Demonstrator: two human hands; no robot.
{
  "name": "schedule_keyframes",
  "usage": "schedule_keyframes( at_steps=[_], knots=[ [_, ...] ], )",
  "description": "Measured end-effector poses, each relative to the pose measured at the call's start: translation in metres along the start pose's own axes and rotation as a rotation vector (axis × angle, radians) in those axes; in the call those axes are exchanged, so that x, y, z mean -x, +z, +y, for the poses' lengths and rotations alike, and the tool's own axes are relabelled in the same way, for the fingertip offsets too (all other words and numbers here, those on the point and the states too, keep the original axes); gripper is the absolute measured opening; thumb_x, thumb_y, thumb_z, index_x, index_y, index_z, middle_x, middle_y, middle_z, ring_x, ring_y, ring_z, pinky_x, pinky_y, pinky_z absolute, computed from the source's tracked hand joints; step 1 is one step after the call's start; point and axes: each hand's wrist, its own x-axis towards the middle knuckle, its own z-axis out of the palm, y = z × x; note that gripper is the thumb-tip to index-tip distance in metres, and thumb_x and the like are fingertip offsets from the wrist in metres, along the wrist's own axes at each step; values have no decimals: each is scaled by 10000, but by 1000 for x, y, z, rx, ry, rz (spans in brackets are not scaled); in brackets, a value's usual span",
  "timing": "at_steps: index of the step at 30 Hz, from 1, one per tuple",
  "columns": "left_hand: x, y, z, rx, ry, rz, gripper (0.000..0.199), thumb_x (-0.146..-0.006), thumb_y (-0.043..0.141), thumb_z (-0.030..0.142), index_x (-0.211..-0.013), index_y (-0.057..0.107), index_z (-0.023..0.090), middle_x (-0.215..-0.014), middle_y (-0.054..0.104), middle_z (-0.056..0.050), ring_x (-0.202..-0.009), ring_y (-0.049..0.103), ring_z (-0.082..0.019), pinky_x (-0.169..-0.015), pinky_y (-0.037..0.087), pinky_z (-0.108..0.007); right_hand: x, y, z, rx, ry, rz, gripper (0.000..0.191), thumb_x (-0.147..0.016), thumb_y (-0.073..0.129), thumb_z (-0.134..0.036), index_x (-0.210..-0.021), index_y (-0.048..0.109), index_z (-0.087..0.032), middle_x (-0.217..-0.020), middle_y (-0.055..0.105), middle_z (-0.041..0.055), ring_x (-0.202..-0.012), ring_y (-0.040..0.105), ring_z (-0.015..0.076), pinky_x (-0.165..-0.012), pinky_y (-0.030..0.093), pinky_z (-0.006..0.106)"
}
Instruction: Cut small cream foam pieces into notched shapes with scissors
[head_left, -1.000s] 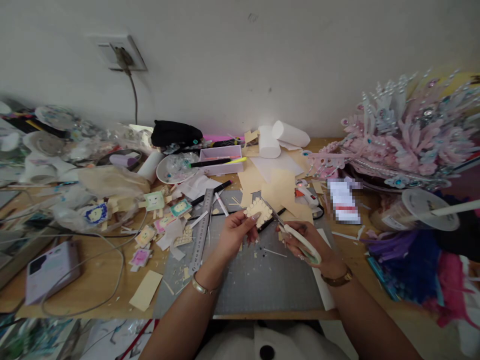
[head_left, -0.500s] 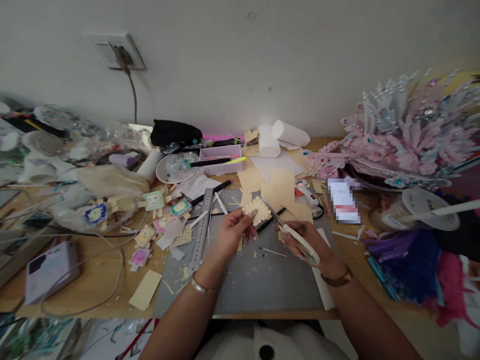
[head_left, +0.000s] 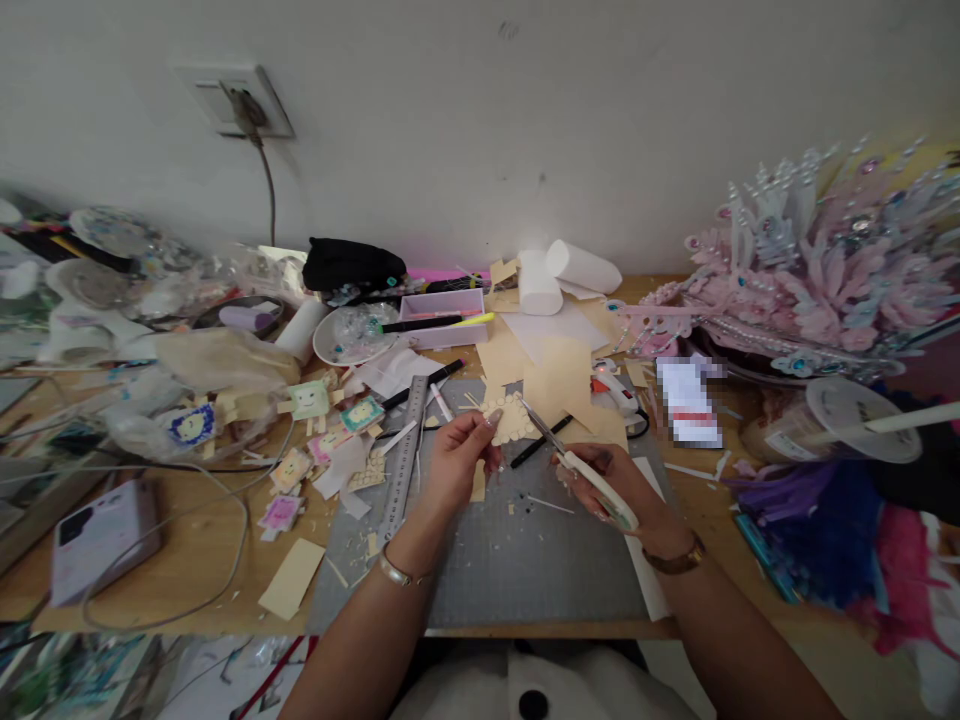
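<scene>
Between thumb and fingers, my left hand (head_left: pixel 463 455) pinches the left edge of a cream scalloped paper cutout (head_left: pixel 514 418). My right hand (head_left: pixel 611 485) is closed around the white handles of a pair of scissors (head_left: pixel 600 488). The scissor blades point up and left, close to the cutout's right edge; whether they touch it I cannot tell. Under both hands lies a grey cutting mat (head_left: pixel 525 580) strewn with small paper scraps. A black pen (head_left: pixel 541 442) rests on the mat just behind the blades. Left of my left hand is a metal ruler (head_left: pixel 405 460).
Cream paper sheets (head_left: pixel 559 375) and a hot glue gun (head_left: pixel 613 385) lie behind the mat. Small painted paper figures (head_left: pixel 307 402) sit at left, near a lilac power bank (head_left: pixel 105 540). At right stand a pink feathered headdress (head_left: pixel 810 260) and a lidded plastic cup (head_left: pixel 825 420).
My left hand has shifted slightly left and turned, its fingers now at the cutout's left edge. The cutout is rotated a little. My right hand and the scissors stay nearly in place.
</scene>
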Motion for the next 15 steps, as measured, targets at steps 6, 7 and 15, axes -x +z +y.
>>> schedule_keyframes(
  at_steps=[6,7,15],
  knots=[
    [-1,1,1,-15,-4,44,497,-641,782,598,-587,513,183,-416,532,38,-337,440,-66,-349,324,-177,0,1,0,18,-5,5,394,-550,882,-416,-756,723,-120,-448,524,-51,-277,356,32,-267,265,162],
    [-1,1,1,-17,-7,51,502,-641,777,607,-593,513,183,-419,534,38,-336,443,-67,-347,323,-178,0,1,1,28,-4,5,396,-554,878,-422,-759,722,-121,-443,521,-50,-276,358,35,-268,261,163],
    [-1,0,1,-37,26,75,477,-706,726,621,-674,533,186,-441,567,40,-326,464,-77,-339,337,-177,1,1,0,92,13,21,394,-549,878,-404,-765,723,-114,-475,555,-37,-288,365,26,-283,272,159]
  ],
)
